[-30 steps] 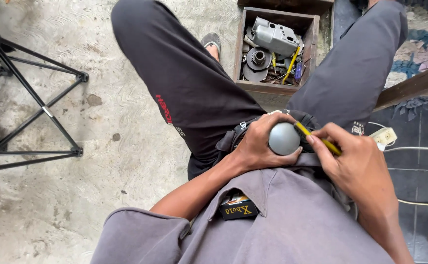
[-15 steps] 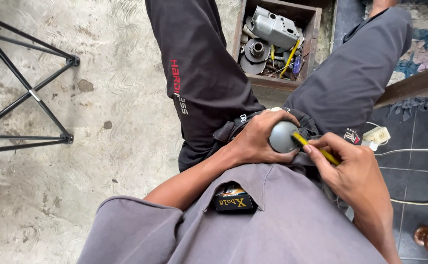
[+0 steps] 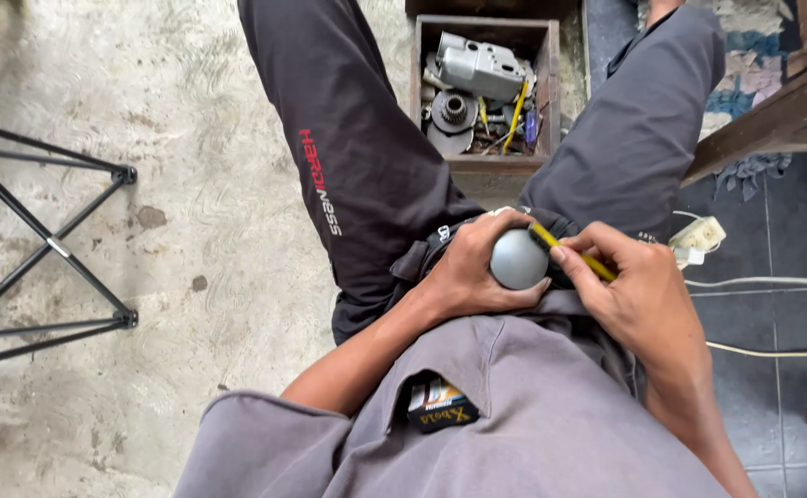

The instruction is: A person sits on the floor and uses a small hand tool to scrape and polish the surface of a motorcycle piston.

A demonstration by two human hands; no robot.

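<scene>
My left hand clamps its fingers around the grey rounded part, steadying it in my lap so my right hand, fingers pinched on the yellow-handled tool, can work its edge.

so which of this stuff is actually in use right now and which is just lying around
In use:
left hand gripping the grey rounded part
right hand holding the yellow-handled tool against it

Lying about:
wooden box of metal parts
black folding stand
white plug and cable
small box in the shirt pocket
</scene>
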